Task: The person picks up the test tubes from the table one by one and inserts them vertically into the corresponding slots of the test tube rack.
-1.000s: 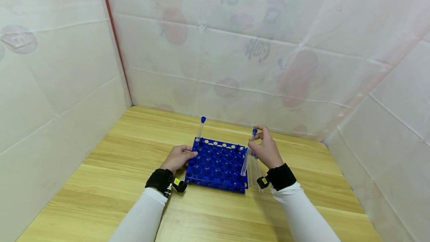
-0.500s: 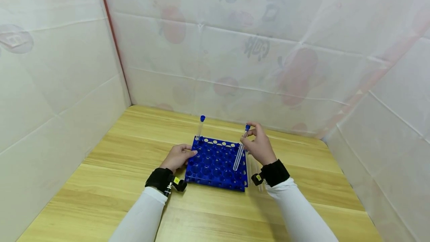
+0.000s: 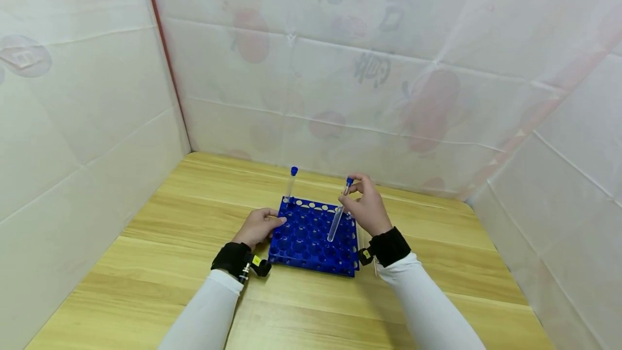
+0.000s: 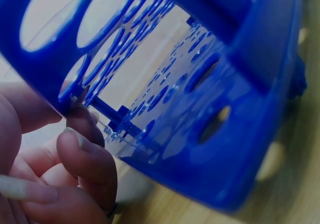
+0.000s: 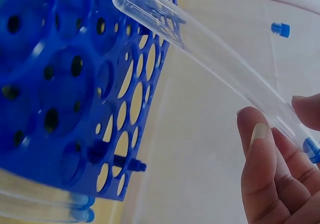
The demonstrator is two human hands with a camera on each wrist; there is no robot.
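Note:
A blue test-tube rack [image 3: 311, 239] lies on the wooden table. My right hand [image 3: 362, 207] pinches a clear tube with a blue cap [image 3: 337, 215] near its top and holds it tilted above the rack's right half. The right wrist view shows the same tube [image 5: 210, 54] slanting over the rack's holes [image 5: 75, 84], its round bottom clear of them. My left hand [image 3: 257, 227] grips the rack's left edge, fingers [image 4: 80, 149] curled against its side wall [image 4: 200, 109]. Another capped tube [image 3: 290, 183] stands upright in the rack's far left corner.
More clear tubes [image 3: 369, 255] lie on the table just right of the rack, partly hidden by my right wrist; their ends [image 5: 60, 209] show under the rack in the right wrist view. White sheeted walls [image 3: 97, 96] enclose the table [image 3: 311, 312] on three sides.
My right hand has carried the tilted tube left and slightly up, from beside the rack's right edge to above its right half. The left hand and rack stay put.

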